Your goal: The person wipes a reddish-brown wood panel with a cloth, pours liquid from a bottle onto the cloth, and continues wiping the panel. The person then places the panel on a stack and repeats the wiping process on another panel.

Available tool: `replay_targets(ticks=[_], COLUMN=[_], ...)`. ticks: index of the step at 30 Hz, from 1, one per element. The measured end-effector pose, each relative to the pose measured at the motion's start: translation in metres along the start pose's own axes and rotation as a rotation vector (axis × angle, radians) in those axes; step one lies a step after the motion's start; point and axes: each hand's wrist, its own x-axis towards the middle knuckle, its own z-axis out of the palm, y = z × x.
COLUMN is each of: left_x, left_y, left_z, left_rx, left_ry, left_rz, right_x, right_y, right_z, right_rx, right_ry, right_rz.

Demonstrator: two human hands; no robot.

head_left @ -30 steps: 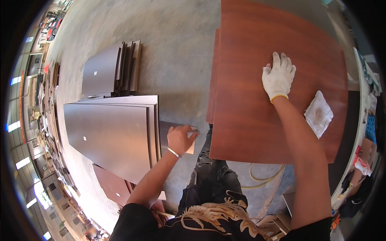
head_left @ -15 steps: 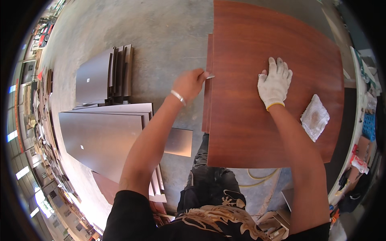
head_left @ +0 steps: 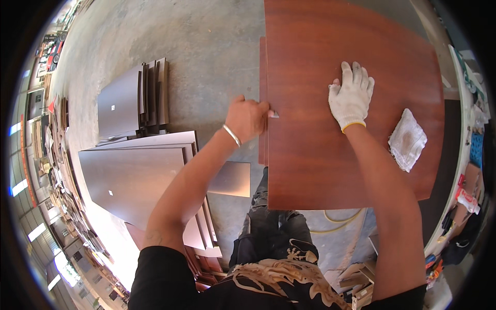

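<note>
A large reddish-brown wood-grain panel [head_left: 320, 155] lies flat in front of me, on top of at least one more panel whose edge [head_left: 263, 103] juts out at the left. At the top panel's left edge, my left hand [head_left: 247, 119] is closed on a small, pale, blade-like piece [head_left: 274, 115]. Only its tip shows; the fingers cover the rest. My right hand [head_left: 352, 98], in a white knit glove with the thumb tip bare, rests on the panel with fingers stretched out. A stained white cloth [head_left: 408, 140] lies to its right.
On the floor at left stand two stacks of dark boards, a farther one [head_left: 120, 103] and a nearer one [head_left: 134, 170]. A yellow hose [head_left: 341, 225] and wood offcuts [head_left: 356, 281] lie near my legs. A cluttered bench [head_left: 454, 201] runs along the right.
My left hand has slid toward me along the panel's left edge, the small blade-like piece still in it. The gloved right hand stays flat on the panel.
</note>
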Motion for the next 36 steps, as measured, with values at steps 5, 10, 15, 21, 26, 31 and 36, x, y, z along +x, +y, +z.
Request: replay_targets(ticks=[5,10,15,21,26,31,36], left_x=[-0.049,-0.095,-0.144,-0.249,-0.27,-0.19,-0.099], left_y=[0.031,0.059,0.086,0.127,0.144,0.149,0.212], left_z=[0.01,0.008,0.011,0.019,-0.002,-0.004,-0.022], left_rx=[-0.038,-0.101,-0.117,-0.257,-1.038,-1.572,-1.702], left_ry=[0.035,-0.043,-0.167,-0.347,0.129,0.454,0.12], left_rz=[0.027,0.019,-0.016,-0.19,-0.939,-1.086,-0.94], right_x=[-0.001,-0.001,-0.002,0.0,-0.031,-0.192,-0.244], right_y=[0.001,0.001,0.0,0.002,-0.017,-0.065,-0.055], right_z=[0.0,0.003,0.004,-0.009,-0.047,-0.14,-0.169], right_rx=[-0.038,-0.06,-0.042,-0.025,0.068,1.013,1.471], right_ry=[-0.021,-0.043,-0.021,0.042,0.094,-0.655,-0.766], right_rz=[0.008,0.022,0.015,0.002,-0.037,-0.099,0.528])
